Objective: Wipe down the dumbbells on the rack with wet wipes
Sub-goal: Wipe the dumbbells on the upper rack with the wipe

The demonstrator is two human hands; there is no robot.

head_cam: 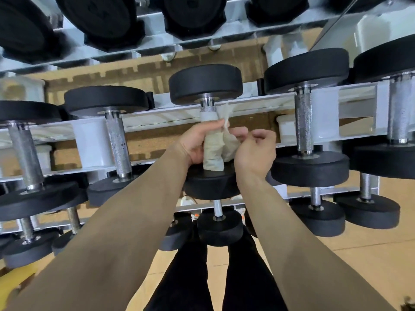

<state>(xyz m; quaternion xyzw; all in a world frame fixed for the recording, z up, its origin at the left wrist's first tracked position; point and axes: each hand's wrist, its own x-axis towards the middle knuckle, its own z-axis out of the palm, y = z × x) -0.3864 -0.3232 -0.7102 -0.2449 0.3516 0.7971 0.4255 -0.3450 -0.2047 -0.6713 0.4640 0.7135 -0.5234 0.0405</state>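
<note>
wet wipe: limp, damp, wrapped round handle of centre dumbbell on rack | left hand curled round it, right hand pinching its loose tail | dumbbell likely heavy, rigid: leave racked

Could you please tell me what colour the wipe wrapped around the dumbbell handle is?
The wipe is off-white to pale beige, best seen in the head view.

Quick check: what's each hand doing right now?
Left hand: grips the wet wipe wrapped round the dumbbell handle.
Right hand: fingers curled, pinching the wipe's loose end.
</note>
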